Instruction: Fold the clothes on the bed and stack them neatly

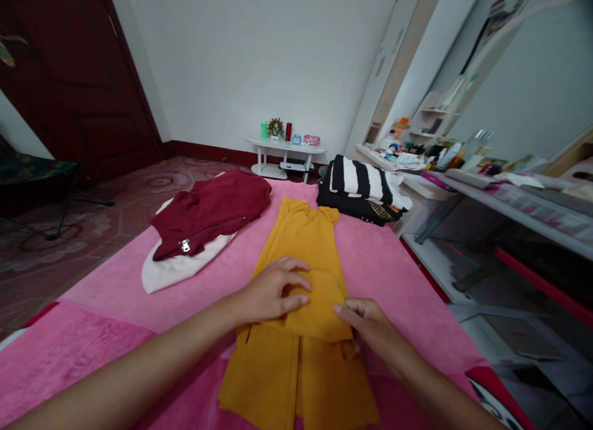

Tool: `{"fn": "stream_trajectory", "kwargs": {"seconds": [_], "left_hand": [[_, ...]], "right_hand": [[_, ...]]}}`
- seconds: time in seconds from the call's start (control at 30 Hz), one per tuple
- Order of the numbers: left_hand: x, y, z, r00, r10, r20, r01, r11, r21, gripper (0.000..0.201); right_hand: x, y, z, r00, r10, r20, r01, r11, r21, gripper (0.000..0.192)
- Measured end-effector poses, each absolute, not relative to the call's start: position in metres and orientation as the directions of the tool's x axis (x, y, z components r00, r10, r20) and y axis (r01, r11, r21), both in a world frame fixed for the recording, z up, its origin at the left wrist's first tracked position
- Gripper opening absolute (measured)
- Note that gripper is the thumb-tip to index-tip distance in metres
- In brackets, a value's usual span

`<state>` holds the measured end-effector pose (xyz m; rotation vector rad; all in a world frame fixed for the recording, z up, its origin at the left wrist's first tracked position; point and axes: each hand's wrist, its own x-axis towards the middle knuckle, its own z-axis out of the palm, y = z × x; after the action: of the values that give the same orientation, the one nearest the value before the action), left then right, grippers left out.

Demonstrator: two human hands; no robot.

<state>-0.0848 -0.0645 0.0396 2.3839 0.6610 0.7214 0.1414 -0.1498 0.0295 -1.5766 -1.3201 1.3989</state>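
my left hand (273, 291) flat, pinning yellow garment (301, 282) | right fingers (349, 312) pinching its fold edge, keeping it square on bed (384, 263)

A yellow garment (301, 306) lies lengthwise on a pink bed (106, 331), partly folded over itself. The left hand (271, 292) rests flat on the fold, fingers spread; the right hand (368, 324) pinches the fold's right edge. Far left lies a maroon jacket (210, 210) on white cloth (176, 266); far right, striped clothes (361, 186).
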Motion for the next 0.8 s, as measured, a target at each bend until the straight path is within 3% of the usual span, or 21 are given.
{"fn": "stream_trajectory", "kwargs": {"seconds": [0.1, 0.2, 0.3, 0.4, 0.47, 0.63, 0.73, 0.8], "left_hand": [[-0.092, -0.084, 0.048, 0.828, 0.495, 0.264, 0.271, -0.764, 0.585, 0.009], [-0.110, -0.086, 0.048, 0.837, 0.493, 0.238, 0.288, -0.766, 0.574, 0.013], [-0.142, -0.074, 0.037, 0.800, 0.543, 0.256, 0.360, -0.775, 0.519, 0.024], [-0.177, -0.059, 0.025, 0.769, 0.582, 0.264, 0.440, -0.782, 0.441, 0.040], [-0.192, -0.054, 0.023, 0.776, 0.585, 0.236, 0.469, -0.785, 0.404, 0.048], [-0.184, -0.063, 0.040, 0.868, 0.440, 0.230, 0.358, -0.876, 0.324, 0.058], [-0.166, -0.069, 0.048, 0.934, 0.299, 0.194, 0.240, -0.930, 0.278, 0.049], [-0.156, -0.070, 0.050, 0.949, 0.248, 0.195, 0.174, -0.928, 0.330, 0.037]], "right_hand": [[0.146, -0.153, 0.030, -0.076, 0.958, -0.275, 0.370, -0.230, -0.900, 0.038], [0.161, -0.155, 0.029, -0.083, 0.996, -0.041, 0.565, 0.013, -0.825, 0.029], [0.185, -0.160, 0.026, -0.193, 0.963, 0.189, 0.766, 0.268, -0.585, 0.018], [0.207, -0.161, 0.020, -0.319, 0.916, 0.243, 0.862, 0.387, -0.329, 0.041], [0.213, -0.159, 0.017, -0.416, 0.878, 0.239, 0.852, 0.468, -0.236, 0.051], [0.198, -0.142, 0.024, -0.639, 0.745, 0.194, 0.723, 0.667, -0.181, 0.056], [0.184, -0.129, 0.025, -0.715, 0.693, 0.096, 0.664, 0.715, -0.219, 0.050], [0.179, -0.120, 0.023, -0.712, 0.693, 0.109, 0.646, 0.708, -0.285, 0.042]]}}
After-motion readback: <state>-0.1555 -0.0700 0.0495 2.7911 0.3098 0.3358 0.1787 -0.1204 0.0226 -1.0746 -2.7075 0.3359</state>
